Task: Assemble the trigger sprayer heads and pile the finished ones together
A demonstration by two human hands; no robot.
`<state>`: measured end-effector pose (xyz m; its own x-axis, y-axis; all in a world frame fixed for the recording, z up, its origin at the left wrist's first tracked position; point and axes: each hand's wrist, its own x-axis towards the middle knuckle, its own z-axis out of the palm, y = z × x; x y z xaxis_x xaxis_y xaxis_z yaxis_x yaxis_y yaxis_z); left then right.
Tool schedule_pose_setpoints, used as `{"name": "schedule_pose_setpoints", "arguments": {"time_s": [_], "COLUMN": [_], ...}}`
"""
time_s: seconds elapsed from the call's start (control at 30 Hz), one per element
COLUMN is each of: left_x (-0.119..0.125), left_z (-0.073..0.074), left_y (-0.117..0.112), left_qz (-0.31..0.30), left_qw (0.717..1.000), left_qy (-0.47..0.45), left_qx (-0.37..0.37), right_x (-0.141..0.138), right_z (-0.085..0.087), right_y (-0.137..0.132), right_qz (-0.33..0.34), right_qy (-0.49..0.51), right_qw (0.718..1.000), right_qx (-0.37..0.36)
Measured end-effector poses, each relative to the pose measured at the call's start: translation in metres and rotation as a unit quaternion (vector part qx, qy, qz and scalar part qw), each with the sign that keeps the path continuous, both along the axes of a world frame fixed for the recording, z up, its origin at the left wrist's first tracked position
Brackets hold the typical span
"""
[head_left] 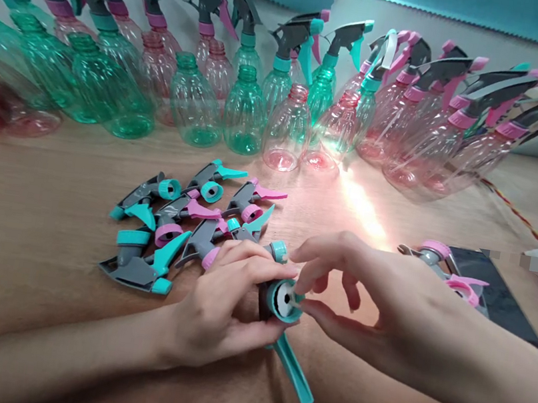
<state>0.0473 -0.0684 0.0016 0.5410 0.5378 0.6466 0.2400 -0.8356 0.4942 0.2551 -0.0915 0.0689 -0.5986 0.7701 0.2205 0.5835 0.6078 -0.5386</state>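
Observation:
In the head view, my left hand point(228, 303) is wrapped round a grey and teal spray trigger head point(305, 392). Its round teal collar faces up towards me, with a white disc point(283, 299) and a dark centre hole inside. The long teal lever points down towards the front. My right hand point(353, 281) comes in from the right, thumb and forefinger pinched at the collar opening. Something small and pale shows at those fingertips, too small to name. The other right fingers are curled. Several loose spray heads point(137, 269), grey with teal or pink parts, lie left of and behind my left hand.
Green bottles point(196, 106) and pink bottles point(287, 127) stand in rows along the back, some with spray heads fitted. A dark flat pad point(493, 289) with pink-collared spray heads point(433, 251) on and beside it lies right. A red-yellow cable point(515, 211) runs there.

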Motion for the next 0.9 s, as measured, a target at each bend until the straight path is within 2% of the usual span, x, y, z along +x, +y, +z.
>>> {"name": "schedule_pose_setpoints", "arguments": {"time_s": [0.17,0.53,0.9], "left_x": [0.0,-0.002,-0.002], "left_z": [0.0,-0.001,0.0], "left_y": [-0.001,0.002,0.001], "left_qz": [0.013,-0.033,-0.034], "left_qw": [1.0,0.999,0.999], "left_qy": [-0.003,0.024,0.041], "left_qx": [0.004,-0.014,0.002], "right_x": [0.0,0.002,0.0], "right_z": [0.0,0.001,-0.014], "right_y": [-0.003,-0.002,0.002], "right_qz": [-0.006,-0.032,-0.001], "right_qy": [-0.011,-0.041,0.003], "right_qw": [1.0,0.998,1.0], "right_qx": [-0.006,-0.02,-0.004]}}
